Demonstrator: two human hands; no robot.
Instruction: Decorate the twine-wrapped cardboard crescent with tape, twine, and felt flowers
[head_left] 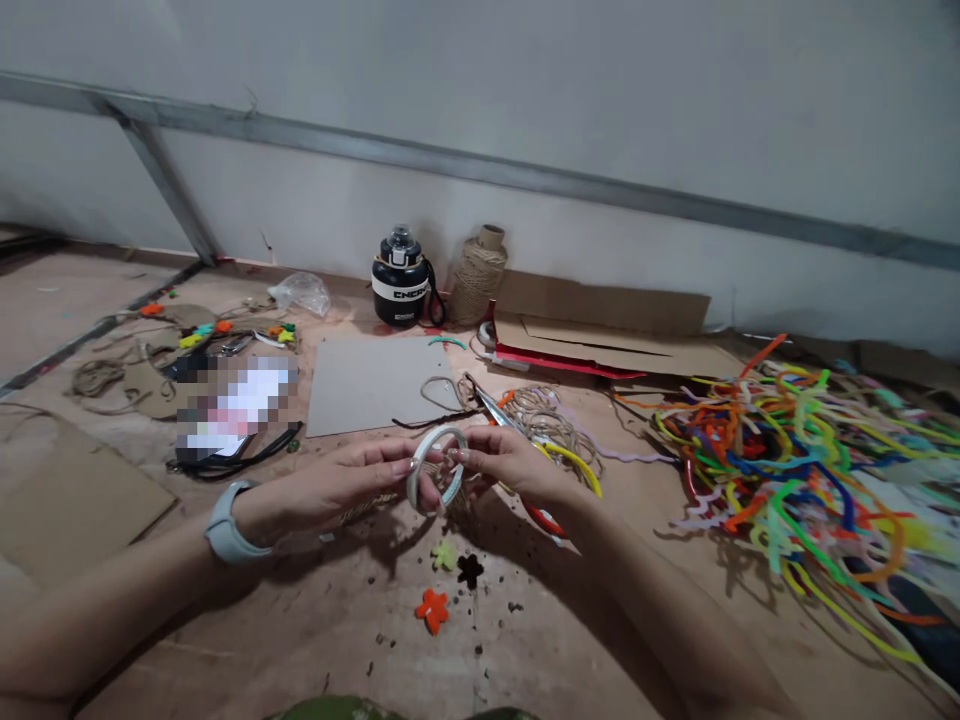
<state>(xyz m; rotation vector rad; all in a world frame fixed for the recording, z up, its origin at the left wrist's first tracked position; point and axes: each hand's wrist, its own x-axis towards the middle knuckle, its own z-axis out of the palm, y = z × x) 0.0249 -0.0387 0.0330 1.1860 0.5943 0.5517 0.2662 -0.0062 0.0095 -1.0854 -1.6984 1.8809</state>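
Between my two hands is a narrow white ring that looks like a roll of tape (414,488), held upright over the table. My left hand (360,475) pinches its left side, fingers partly inside the loop. The thumb and fingers of my right hand (514,462) close on its right side. Just beyond lie scissors (491,408) with yellow and orange-red handles, partly hidden by my right hand. Below the ring are flower shapes in yellow-green (444,555), black (470,571) and orange (432,611). Loose brown twine (559,425) lies tangled behind my right hand.
A grey board (360,385), a black bottle (399,285) and a twine spool (478,275) stand or lie ahead. Colourful pipe cleaners (787,480) heap at the right, near flattened cardboard (600,340). A phone (240,400) and a brown card (75,490) are at the left.
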